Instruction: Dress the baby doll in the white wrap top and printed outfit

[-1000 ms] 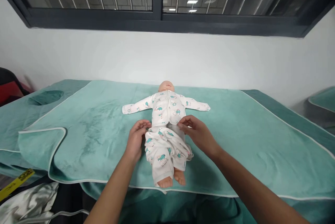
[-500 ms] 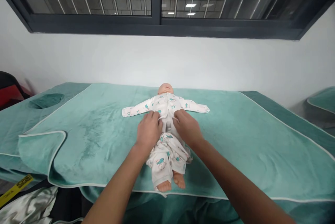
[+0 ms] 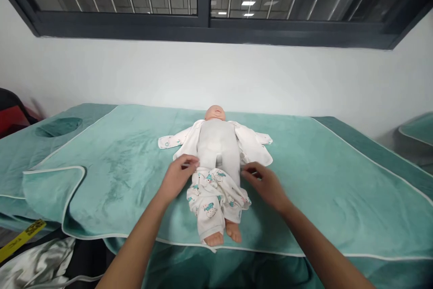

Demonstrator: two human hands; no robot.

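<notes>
A baby doll (image 3: pixel 218 144) lies face up on a teal towel (image 3: pixel 118 176), head toward the wall. Its white printed jacket (image 3: pixel 252 147) is spread open to both sides, baring the grey cloth torso. Printed trousers (image 3: pixel 213 194) cover the legs, and the bare feet reach the towel's front edge. My left hand (image 3: pixel 177 175) pinches the lower edge of the jacket's left flap beside the doll's hip. My right hand (image 3: pixel 265 181) pinches the lower corner of the right flap on the other side.
The towel covers a teal massage bed with a face hole (image 3: pixel 59 126) at the far left. A white wall and dark window frame rise behind. Crumpled silvery fabric (image 3: pixel 37 259) and a yellow tape strip (image 3: pixel 20 239) lie low left. Another teal bed corner (image 3: pixel 417 129) shows at the right.
Both hands went from the doll's waist up to the jacket front, then pulled its two flaps apart and down, so the closed jacket now lies open and the torso shows.
</notes>
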